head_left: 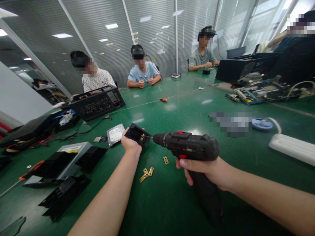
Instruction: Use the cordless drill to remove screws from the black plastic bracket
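My left hand (131, 142) holds a small black plastic housing (134, 132) tilted up above the green table, its hollow side with brass-coloured pieces (142, 136) facing right. My right hand (204, 168) grips a black cordless drill (189, 144) by its handle, fingers wrapped round it. The drill points left, and its bit reaches to the brass pieces in the housing; whether it touches them I cannot tell. Below on the table lie several loose brass plates (145, 175) in a cluster, with a single brass plate (166, 160) apart from them. A hard drive (115, 134) lies just left of my left hand.
Black plastic parts (66, 195), a silver drive casing (82, 150) and a long screwdriver (31, 169) lie at left. A computer case (98, 103) stands beyond. At right are a white power strip (292, 147) and circuit boards (261, 91). Several people sit around the table.
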The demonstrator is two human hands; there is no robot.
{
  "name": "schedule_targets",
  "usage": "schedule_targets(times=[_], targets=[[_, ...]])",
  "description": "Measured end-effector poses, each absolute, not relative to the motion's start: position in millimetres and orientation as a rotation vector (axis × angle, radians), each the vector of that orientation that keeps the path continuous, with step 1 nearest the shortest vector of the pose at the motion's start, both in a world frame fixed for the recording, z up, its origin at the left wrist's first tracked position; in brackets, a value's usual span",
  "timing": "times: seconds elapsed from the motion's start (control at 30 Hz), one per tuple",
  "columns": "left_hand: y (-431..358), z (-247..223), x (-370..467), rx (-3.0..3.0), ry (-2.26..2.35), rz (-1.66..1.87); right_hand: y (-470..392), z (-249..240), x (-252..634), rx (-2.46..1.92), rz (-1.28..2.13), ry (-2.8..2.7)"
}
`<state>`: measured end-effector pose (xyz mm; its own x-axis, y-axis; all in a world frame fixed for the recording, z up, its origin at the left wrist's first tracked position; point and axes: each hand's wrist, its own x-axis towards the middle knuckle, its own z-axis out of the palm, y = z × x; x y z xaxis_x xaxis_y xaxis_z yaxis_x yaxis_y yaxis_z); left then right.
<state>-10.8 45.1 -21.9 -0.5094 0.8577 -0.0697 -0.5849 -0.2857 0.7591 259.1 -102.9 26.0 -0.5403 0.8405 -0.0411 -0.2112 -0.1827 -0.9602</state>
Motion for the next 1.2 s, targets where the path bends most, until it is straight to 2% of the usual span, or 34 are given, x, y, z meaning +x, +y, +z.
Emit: schedule_targets(times=[0.3,0.53,0.77,1.0,1.2], targets=[[43.0,-22.0,-8.5,0.384,1.005,1.755,-103.8,33.5,265.9,-0.879,1.630,-1.688],[36.5,-14.2,0.4,0.400,1.090,1.573,-120.2,59.8,260.5,-0.967,1.372,-1.977],[31.9,-7.3,4.9,0.443,1.221,1.488,-134.0,63.1,255.5,-1.177,1.138,-2.356],[31.1,-6.3,5.7,0.428,1.218,1.498,-130.9,64.2,257.8,-1.151,1.168,-2.314],[33.1,-11.1,5.1,0.428,1.200,1.535,-126.1,67.6,255.3,-1.026,1.378,-2.022]])
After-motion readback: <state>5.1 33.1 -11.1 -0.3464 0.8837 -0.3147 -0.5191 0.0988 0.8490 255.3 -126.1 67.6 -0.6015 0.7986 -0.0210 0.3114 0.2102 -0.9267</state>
